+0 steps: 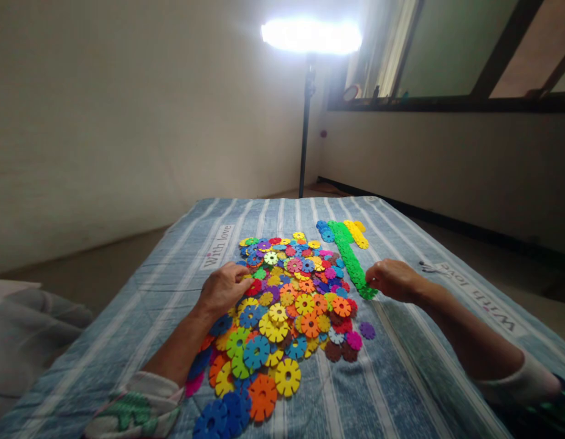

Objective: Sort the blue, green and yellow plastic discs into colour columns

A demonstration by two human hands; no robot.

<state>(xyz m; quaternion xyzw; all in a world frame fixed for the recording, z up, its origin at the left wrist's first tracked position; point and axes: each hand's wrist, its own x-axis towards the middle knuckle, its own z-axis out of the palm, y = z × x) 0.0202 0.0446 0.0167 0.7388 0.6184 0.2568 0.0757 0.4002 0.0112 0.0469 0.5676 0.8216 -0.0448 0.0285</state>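
The green strip [350, 259] of notched discs lies on the right half of the table, slanting from its far end down toward us, with blue discs [326, 232] and yellow discs [356, 234] on either side of that far end. At the near end we have our right hand [394, 280], fingers curled in and the tips pinched together on the strip's last discs. Just left of the strip spreads the pile [282, 305] of loose, many-coloured discs, running down toward our near side. Our left hand [222, 289] rests at the pile's left edge, thumb and forefinger close together beside a red disc [253, 286]; we cannot tell whether they hold a piece. A purple disc [367, 330] lies just off the pile's right side, below our right hand. From there, bare striped cloth [403, 381] reaches to the table's right edge, and more of it runs beyond our left wrist to the left edge. Past the far edge stand a lit lamp [312, 36] and the wall [127, 122].
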